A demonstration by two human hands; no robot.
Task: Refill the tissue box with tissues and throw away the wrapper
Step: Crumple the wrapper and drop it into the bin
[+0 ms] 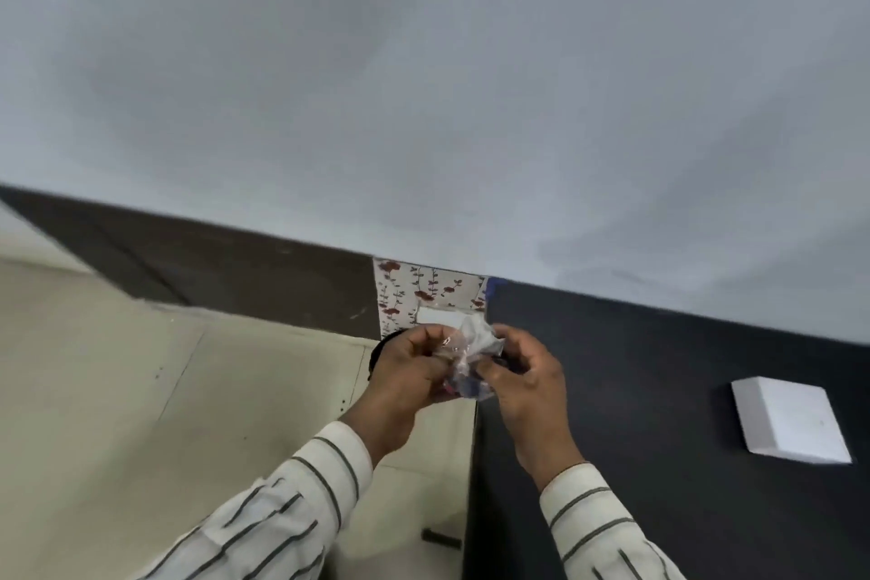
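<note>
A clear crumpled plastic wrapper point(466, 351) with blue and red print is pinched between both my hands. My left hand point(407, 374) grips its left side and my right hand point(525, 379) grips its right side. Just behind them, against the wall, stands the tissue box point(400, 292), white with red flowers, with a white tissue point(435, 315) showing at its slot. My hands hide the lower part of the box. A white stack of tissues point(788, 424) lies on the black tabletop point(659, 391) to the right.
A pale grey wall point(423, 85) fills the upper view. A beige floor point(141, 391) with a dark skirting point(212, 259) lies to the left of the black table's edge. Striped sleeves cover both my forearms.
</note>
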